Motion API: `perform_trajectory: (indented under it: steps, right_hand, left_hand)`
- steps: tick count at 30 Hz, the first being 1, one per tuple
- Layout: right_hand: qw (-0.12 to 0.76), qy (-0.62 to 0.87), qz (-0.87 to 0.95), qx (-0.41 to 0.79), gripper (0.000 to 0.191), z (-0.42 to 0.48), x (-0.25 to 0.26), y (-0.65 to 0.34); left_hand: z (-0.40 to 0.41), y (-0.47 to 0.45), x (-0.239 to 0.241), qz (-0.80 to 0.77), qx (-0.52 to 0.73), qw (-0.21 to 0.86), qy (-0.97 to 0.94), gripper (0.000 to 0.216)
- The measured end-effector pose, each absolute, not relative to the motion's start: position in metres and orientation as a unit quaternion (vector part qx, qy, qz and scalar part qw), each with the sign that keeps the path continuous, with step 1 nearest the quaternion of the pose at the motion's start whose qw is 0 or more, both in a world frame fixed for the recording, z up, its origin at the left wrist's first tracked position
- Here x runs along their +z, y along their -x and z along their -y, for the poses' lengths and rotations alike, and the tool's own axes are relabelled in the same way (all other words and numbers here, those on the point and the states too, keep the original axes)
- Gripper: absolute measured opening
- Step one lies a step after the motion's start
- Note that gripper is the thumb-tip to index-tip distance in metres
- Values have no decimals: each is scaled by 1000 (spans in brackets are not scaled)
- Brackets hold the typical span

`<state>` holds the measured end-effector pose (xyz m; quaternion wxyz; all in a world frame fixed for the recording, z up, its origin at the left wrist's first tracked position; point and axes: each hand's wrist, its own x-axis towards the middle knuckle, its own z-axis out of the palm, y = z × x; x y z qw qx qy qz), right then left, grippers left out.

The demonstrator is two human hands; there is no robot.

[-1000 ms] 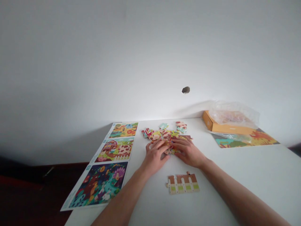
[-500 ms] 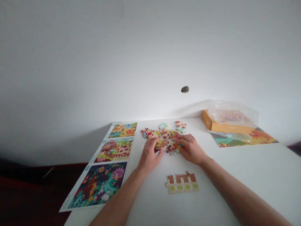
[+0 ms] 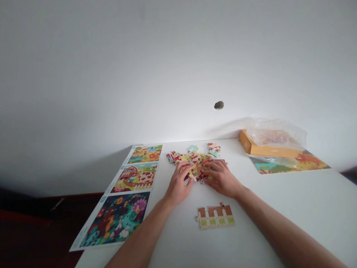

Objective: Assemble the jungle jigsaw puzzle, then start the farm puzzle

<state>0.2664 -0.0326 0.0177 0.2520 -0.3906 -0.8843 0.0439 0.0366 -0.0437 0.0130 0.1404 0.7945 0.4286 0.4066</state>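
Note:
A heap of colourful jigsaw pieces (image 3: 195, 158) lies on the white table (image 3: 279, 208) ahead of me. My left hand (image 3: 178, 183) rests on the heap's near left side, fingers stretched over the pieces. My right hand (image 3: 221, 178) lies on the near right side, fingers spread flat and pointing left. The fingertips of both hands almost meet over the pieces. A joined strip of fence pieces (image 3: 215, 217), brown with white pickets and green below, lies nearer me between my forearms, touched by neither hand.
A sheet with three puzzle pictures (image 3: 126, 190) lies along the table's left edge. At the back right an orange box (image 3: 264, 149) holds a clear plastic bag (image 3: 276, 134) and sits on a colourful lid (image 3: 290, 163). A dark spot (image 3: 219, 105) marks the wall.
Both hands have kept shuffling over the heap: the left hand's fingers have flattened onto the pieces and the right hand has slid slightly nearer and leftward. The fence strip has stayed put.

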Motion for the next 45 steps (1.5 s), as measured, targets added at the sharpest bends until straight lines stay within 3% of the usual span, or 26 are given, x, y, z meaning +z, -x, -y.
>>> perform_trajectory:
  steps: [9, 16, 21, 26, 31, 38, 45]
  right_hand:
    - [245, 469, 848, 33, 23, 33, 21, -271]
    - [204, 441, 873, 34, 41, 39, 20, -268]
    - [242, 476, 845, 22, 24, 36, 20, -271]
    - [267, 537, 800, -2, 23, 30, 14, -277]
    - [219, 555, 802, 10, 44, 34, 10, -273]
    - [217, 534, 817, 25, 39, 38, 14, -268]
    - [211, 565, 797, 36, 56, 40, 12, -267]
  left_hand:
    - [41, -25, 19, -518, 390, 58, -759, 62]
    - [54, -37, 22, -439, 204, 58, -873, 41]
    - [49, -35, 17, -497, 217, 48, -839, 29]
    - [49, -32, 15, -499, 230, 40, -835, 32]
    - [54, -35, 17, -464, 206, 57, -859, 35]
    - [50, -35, 18, -495, 230, 30, -837, 34]
    - [48, -33, 11, -511, 229, 42, -828, 43]
